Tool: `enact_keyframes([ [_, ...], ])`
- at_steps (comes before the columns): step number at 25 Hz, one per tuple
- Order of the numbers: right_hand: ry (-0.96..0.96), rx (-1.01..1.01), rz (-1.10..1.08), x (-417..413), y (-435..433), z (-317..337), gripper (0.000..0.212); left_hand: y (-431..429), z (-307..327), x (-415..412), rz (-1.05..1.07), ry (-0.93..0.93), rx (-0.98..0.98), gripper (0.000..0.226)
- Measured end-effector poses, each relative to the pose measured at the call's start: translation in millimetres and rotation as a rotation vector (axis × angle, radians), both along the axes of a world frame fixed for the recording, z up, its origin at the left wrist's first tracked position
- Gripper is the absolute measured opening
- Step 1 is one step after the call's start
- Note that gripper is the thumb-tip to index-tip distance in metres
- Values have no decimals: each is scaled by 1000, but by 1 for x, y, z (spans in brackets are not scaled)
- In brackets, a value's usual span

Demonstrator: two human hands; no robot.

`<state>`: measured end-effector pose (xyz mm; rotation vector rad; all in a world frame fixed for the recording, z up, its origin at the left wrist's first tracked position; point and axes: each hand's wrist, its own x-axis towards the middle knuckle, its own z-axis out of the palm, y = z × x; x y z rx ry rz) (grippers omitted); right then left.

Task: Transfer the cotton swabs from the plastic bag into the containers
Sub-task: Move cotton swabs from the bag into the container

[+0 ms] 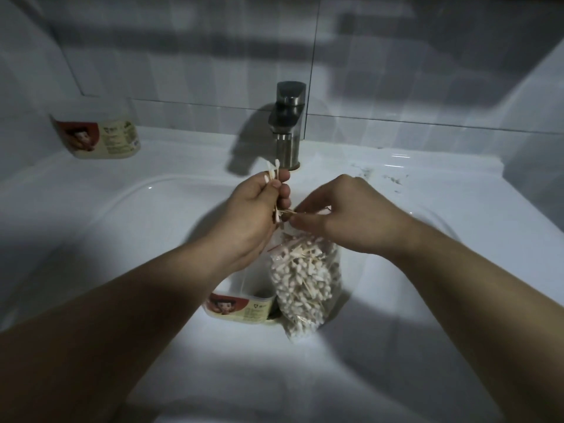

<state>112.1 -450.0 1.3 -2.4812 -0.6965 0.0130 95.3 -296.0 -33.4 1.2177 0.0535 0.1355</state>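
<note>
A labelled container (pixel 100 138) lies far left on the sink (pixel 91 209) ledge. The left hand (pixel 253 215) grips a few cotton swabs (pixel 272 175). Below it an open container (pixel 241 306) sits in the basin. Just right hangs the swab-filled plastic bag (pixel 305 285), and the right hand (pixel 345 215) pinches another swab at its mouth.
</note>
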Motion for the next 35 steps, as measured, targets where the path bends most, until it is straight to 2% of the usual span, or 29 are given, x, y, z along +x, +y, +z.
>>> enact_keyframes([
  [3,-29,-101,49,-2,5,-5,40,0,1,1,8,-11,-35,29],
  [6,47,-34,48,-6,7,-4,48,-1,1,-1,3,-2,-1,27],
  [8,45,-59,41,-6,7,-2,46,0,2,-1,17,-10,-13,27],
  [11,35,-119,49,-3,5,-2,39,7,3,4,156,-8,6,29],
  [13,28,-45,2,-1,4,-2,38,12,7,7,239,22,-4,30],
  [15,-10,63,-53,-1,5,-1,39,13,8,9,229,46,-20,25],
  [16,-25,102,-64,-1,5,0,39,13,8,8,186,41,15,21],
  [20,-37,117,-3,-5,11,-7,38,6,4,-5,17,-78,419,24],
  [23,-38,43,12,-3,8,-7,38,3,5,-9,94,-112,462,28],
  [26,-37,-73,25,-1,0,0,30,7,6,-1,198,-106,318,32],
  [30,34,-273,119,-7,0,3,41,7,11,1,160,-82,14,29],
  [33,30,-223,160,-8,2,2,19,6,17,-2,112,-40,-149,26],
  [35,16,-216,164,-8,1,2,12,5,20,-5,73,-27,-220,25],
])
